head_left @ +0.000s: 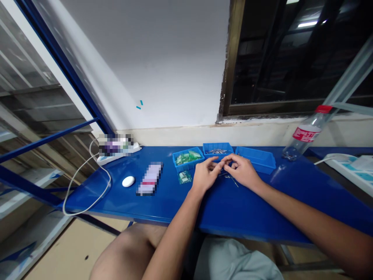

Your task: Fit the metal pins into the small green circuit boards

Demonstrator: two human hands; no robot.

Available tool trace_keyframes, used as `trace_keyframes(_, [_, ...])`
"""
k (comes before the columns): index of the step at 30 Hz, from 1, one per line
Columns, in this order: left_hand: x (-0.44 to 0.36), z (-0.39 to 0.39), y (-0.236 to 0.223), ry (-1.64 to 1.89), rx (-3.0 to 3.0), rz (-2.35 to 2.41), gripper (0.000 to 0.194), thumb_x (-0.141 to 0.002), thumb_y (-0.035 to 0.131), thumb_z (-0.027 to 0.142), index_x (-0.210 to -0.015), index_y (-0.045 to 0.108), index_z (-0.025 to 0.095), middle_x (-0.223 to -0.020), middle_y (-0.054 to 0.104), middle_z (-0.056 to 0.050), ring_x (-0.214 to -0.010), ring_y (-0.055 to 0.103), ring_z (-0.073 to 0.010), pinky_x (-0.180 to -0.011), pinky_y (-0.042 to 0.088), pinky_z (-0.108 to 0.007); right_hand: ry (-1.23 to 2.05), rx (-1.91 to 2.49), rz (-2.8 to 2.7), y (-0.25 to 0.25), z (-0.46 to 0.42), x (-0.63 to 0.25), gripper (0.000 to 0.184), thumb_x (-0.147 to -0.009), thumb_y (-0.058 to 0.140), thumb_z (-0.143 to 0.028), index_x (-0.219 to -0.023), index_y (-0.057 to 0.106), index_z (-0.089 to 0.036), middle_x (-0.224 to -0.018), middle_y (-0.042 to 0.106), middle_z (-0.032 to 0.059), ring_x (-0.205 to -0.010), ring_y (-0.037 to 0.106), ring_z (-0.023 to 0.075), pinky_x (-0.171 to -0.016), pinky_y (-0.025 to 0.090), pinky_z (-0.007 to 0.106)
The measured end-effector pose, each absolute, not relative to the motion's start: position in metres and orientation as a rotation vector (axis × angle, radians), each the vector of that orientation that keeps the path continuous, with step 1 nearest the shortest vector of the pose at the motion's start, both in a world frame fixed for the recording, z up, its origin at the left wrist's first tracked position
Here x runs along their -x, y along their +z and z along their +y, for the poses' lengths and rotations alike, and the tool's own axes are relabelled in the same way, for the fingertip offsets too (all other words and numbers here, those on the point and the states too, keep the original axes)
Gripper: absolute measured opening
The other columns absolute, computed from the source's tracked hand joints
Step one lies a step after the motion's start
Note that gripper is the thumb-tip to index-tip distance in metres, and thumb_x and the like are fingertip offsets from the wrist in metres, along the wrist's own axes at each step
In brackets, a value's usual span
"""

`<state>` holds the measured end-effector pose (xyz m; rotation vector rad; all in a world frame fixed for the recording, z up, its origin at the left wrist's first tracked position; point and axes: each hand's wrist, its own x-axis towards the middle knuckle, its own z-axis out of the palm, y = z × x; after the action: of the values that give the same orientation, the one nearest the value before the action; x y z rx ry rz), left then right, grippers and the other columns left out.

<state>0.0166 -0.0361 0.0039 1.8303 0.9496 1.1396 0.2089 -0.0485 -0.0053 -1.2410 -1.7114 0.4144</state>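
Note:
My left hand (205, 174) and my right hand (242, 169) meet over the blue table (163, 210), fingertips close together. Both have bent, pinched fingers; whatever lies between them is too small or hidden to make out. Several thin metal pieces (234, 181) lie on the table just below the fingers. Behind my hands, a blue bin (218, 145) contains many slim metal pieces. Left of it, another blue bin (176, 165) holds green plastic packets (188, 157). A small clear packet (185, 177) with a greenish tint lies in front of that bin.
A third blue bin (259, 160) stands behind my right hand. A plastic bottle (304, 134) with a red cap is at the back right. To the left are a blurred-out phone (150, 179), a white oval case (128, 181) and a power strip (119, 153) with a white cable (65, 194).

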Motion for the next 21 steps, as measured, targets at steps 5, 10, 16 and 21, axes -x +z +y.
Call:
trace_keyframes(5, [-0.0174,-0.0293,-0.0041,1.186,-1.766,0.878,0.029,-0.092,0.074,0.028,-0.119,0.073,0.016,-0.108,0.081,-0.011,-0.100,0.080,-0.0246,-0.093,0.065,-0.037,0.414,1.214,-1.749,-0.0111,-0.0452,-0.2079,0.015,-0.086,0.068,-0.029,-0.098,0.072,-0.023,-0.088,0.072,0.0030,-0.065,0.062,0.0161,-0.062,0.051,0.029])
trace_keyframes(10, [-0.0153,-0.0281,-0.0035,1.230,-1.792,0.912,0.053,-0.092,0.068,0.012,-0.142,0.058,0.022,-0.107,0.081,-0.007,-0.098,0.080,-0.0209,-0.091,0.065,-0.036,0.448,1.206,-1.779,-0.0121,-0.0462,-0.2050,0.019,-0.094,0.065,-0.039,-0.100,0.072,-0.023,-0.095,0.072,0.0044,-0.054,0.055,0.0123,-0.053,0.047,0.029])
trace_keyframes(16, [-0.0159,-0.0318,-0.0001,1.195,-1.895,0.939,0.048,-0.089,0.071,0.011,-0.133,0.058,0.023,-0.097,0.081,-0.003,-0.091,0.079,-0.0183,-0.087,0.063,-0.031,0.452,1.198,-1.797,-0.0071,-0.0491,-0.2050,0.020,-0.096,0.063,-0.040,-0.095,0.071,-0.022,-0.092,0.071,0.0034,-0.058,0.055,0.0130,-0.055,0.046,0.029])
trace_keyframes(21, [-0.0168,-0.0324,-0.0001,1.185,-1.972,0.967,0.042,-0.088,0.071,0.012,-0.126,0.058,0.024,-0.091,0.079,0.000,-0.086,0.077,-0.0167,-0.082,0.061,-0.027,0.431,1.231,-1.808,-0.0098,-0.0464,-0.2066,0.021,-0.096,0.062,-0.041,-0.091,0.071,-0.023,-0.087,0.071,0.0035,-0.059,0.055,0.0146,-0.055,0.044,0.030])
